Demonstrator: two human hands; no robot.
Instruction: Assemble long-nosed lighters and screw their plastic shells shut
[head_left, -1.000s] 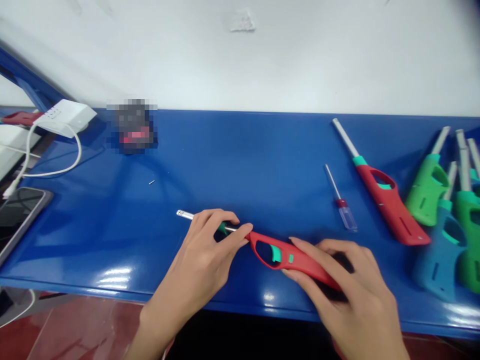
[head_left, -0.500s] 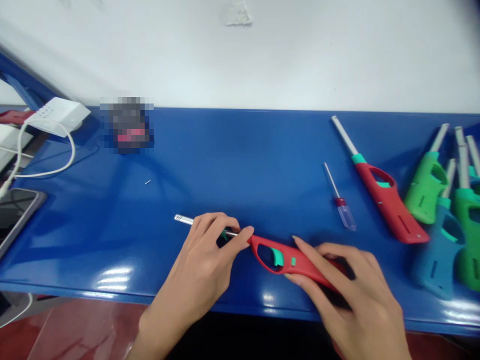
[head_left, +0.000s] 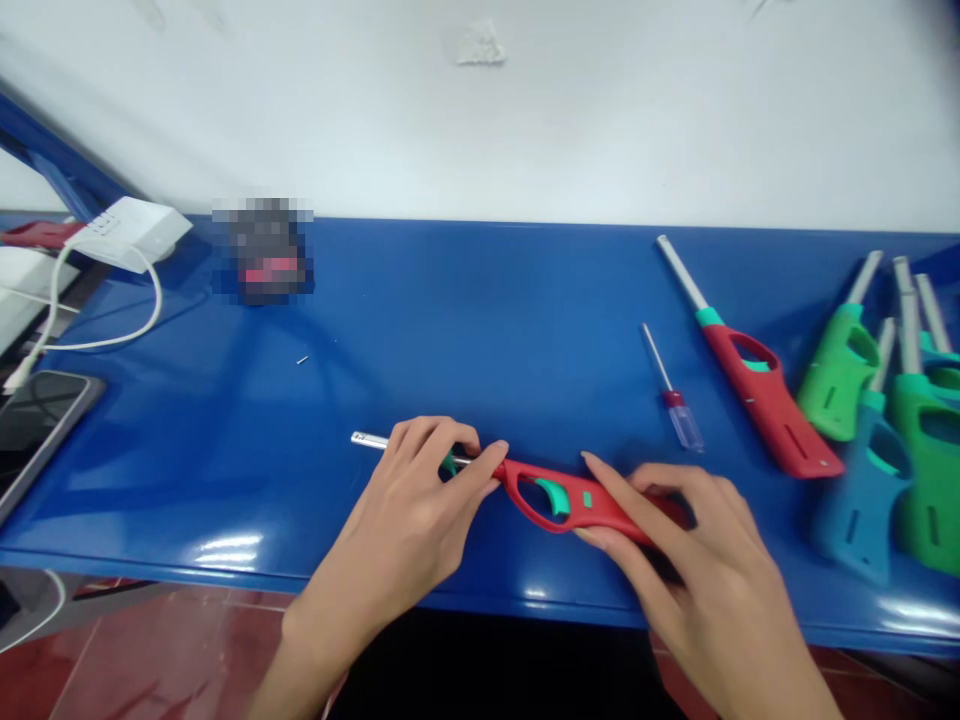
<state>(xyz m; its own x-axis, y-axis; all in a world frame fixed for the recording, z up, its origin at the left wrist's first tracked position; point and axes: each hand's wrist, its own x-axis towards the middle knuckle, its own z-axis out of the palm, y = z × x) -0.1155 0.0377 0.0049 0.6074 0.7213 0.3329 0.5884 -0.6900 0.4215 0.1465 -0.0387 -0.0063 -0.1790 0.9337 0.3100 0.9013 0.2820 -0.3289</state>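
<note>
A red gas lighter [head_left: 559, 500] with a green trigger lies across my two hands, low over the front of the blue table. My left hand [head_left: 412, 500] is closed around its metal tube where the tube meets the red body; the tube's tip pokes out to the left. Green plastic shows between the left fingers. My right hand [head_left: 690, 560] grips the red handle, thumb on the near side and fingers on the far side. The handle's end is hidden under the right palm.
On the blue table [head_left: 480, 310], right of my hands, lie a small screwdriver [head_left: 682, 420], another red lighter [head_left: 772, 400], and several green and blue lighters [head_left: 832, 370]. Leftward are a tiny screw [head_left: 302, 360], a blurred dark object [head_left: 266, 250], a white box with cable [head_left: 135, 230] and a phone [head_left: 45, 430].
The camera view has shifted slightly. Both hands keep their hold on the red lighter, whose handle end sits a little higher in the picture.
</note>
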